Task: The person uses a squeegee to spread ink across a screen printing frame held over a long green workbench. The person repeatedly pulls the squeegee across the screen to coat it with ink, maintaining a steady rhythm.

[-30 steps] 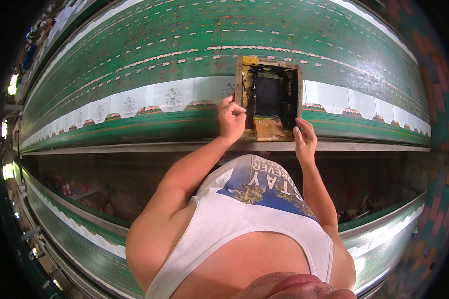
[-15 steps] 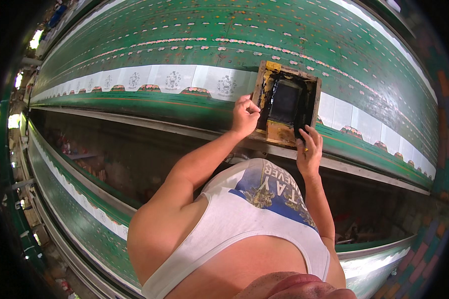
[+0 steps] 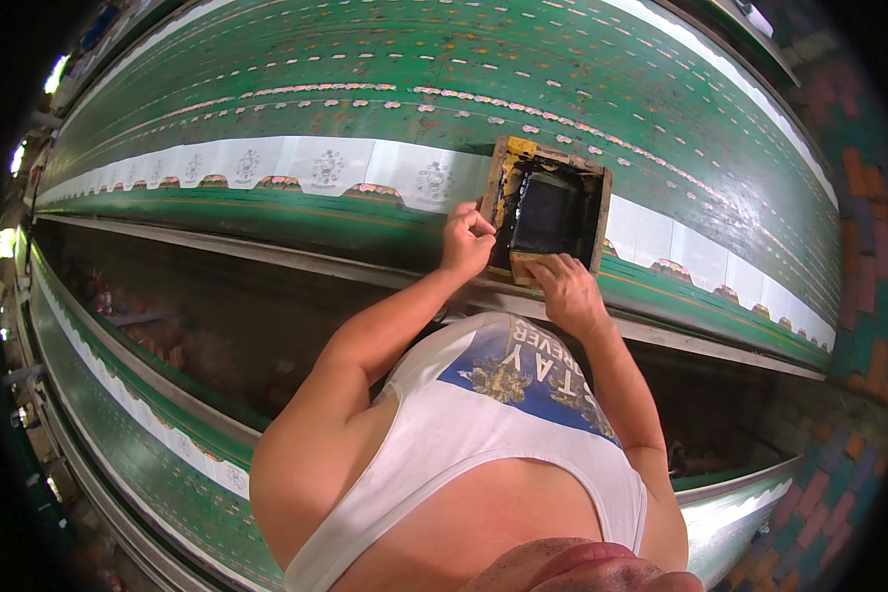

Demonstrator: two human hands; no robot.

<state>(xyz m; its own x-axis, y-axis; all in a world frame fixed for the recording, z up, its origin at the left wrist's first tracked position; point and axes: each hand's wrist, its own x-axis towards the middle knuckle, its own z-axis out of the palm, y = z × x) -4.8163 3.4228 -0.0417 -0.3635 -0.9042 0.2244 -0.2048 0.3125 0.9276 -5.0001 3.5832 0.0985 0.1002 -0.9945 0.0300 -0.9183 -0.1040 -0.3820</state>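
I see the wooden frame [image 3: 548, 212] has slid right along the green cloth [image 3: 365, 89], now upper centre-right of the frame, so another stretch of the white band [image 3: 296, 163] gets its print. My left hand [image 3: 467, 240] pinches the frame's left edge, fingers curled tight. My right hand [image 3: 565, 289] lies flat, pressing its lower rail. No packages or signs show; repeated small emblems run along the band leftward.
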